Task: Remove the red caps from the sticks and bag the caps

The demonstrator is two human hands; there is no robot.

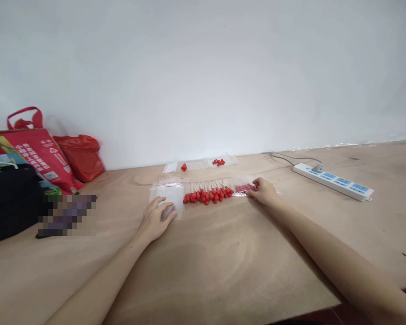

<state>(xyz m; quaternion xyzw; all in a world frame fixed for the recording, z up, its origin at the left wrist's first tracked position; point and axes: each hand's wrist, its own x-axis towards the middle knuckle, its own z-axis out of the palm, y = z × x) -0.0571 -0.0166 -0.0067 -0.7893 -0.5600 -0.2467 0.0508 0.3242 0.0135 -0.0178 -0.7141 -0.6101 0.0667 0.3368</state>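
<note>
A row of clear droppers with red bulbs (208, 195) lies across the wooden tabletop (223, 262). My left hand (154, 220) rests with fingers spread on a stack of small clear plastic bags (167, 193), its thumb under the top bag's edge. My right hand (264, 190) lies at the right end of the row, its fingers curled onto a clear bag holding red-bulbed droppers (242, 188). Further back lie two more clear bags with a few red bulbs (218, 161) on them.
A white power strip (334, 181) with a grey cable lies at the right back. At the left stand a red shopping bag (42, 155), a red plastic bag (82, 155) and a black bag (10, 201). A white wall closes the back.
</note>
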